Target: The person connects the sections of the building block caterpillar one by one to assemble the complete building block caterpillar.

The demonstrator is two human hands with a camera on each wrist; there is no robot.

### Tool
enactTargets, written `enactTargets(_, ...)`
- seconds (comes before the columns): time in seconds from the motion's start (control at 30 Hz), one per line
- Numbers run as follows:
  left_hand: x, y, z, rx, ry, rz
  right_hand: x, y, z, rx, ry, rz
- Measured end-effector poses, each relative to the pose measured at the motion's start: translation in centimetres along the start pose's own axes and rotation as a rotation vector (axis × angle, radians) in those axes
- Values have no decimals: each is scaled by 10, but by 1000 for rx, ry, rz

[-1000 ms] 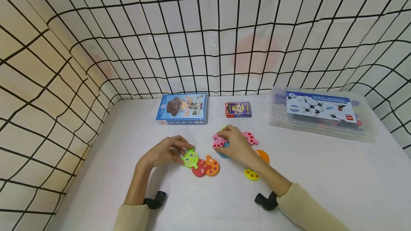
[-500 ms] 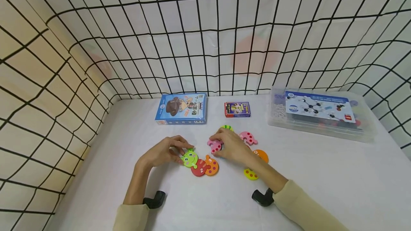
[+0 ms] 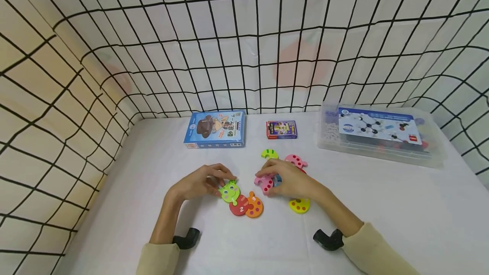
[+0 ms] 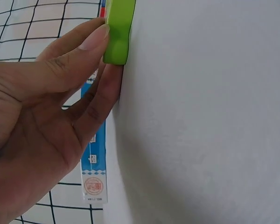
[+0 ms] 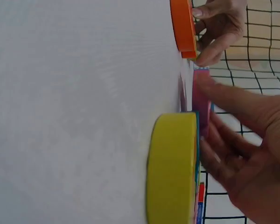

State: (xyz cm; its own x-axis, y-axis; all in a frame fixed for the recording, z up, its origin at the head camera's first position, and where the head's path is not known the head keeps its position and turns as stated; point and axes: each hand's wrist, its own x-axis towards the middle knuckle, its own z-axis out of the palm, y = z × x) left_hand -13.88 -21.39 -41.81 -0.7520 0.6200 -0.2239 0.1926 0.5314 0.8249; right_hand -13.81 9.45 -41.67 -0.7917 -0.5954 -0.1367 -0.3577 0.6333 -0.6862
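Note:
My left hand (image 3: 202, 181) pinches the green smiling caterpillar-head puzzle piece (image 3: 230, 191) by its left edge. In the left wrist view, the thumb and fingers hold this green piece (image 4: 119, 39). Joined to the head are a red piece (image 3: 239, 205) marked 2 and an orange dotted piece (image 3: 254, 205) marked 3. To their upper right, my right hand (image 3: 292, 179) pinches a pink dotted puzzle piece (image 3: 264, 183) between thumb and fingers, as the right wrist view also shows the pink piece (image 5: 202, 102). A blue piece (image 3: 278, 179) peeks out beside it, partly hidden by the hand.
Around the right hand lie a green striped piece (image 3: 269, 153), another pink dotted piece (image 3: 296, 160) and a yellow dotted piece (image 3: 299, 206). A blue game box (image 3: 215, 130), a small card box (image 3: 281, 130) and a clear plastic case (image 3: 380, 135) stand at the back, before black netting.
My right hand has brought the pink dotted piece first leftward, then back right and nearer to me. The joined pieces under my left hand have shifted slightly right and toward me.

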Motion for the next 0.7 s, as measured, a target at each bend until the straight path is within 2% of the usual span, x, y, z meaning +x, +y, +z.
enactTargets(0.1,1,2,1,6,-12,20,1,3,-2,70,-65,-84)
enactTargets(0.2,2,2,2,4,-19,15,3,4,-4,113,-121,-139)
enactTargets(0.53,3,3,4,23,-34,22,13,8,0,145,-254,-223)
enactTargets(0.7,4,3,4,8,-33,15,15,11,1,161,-281,-252)
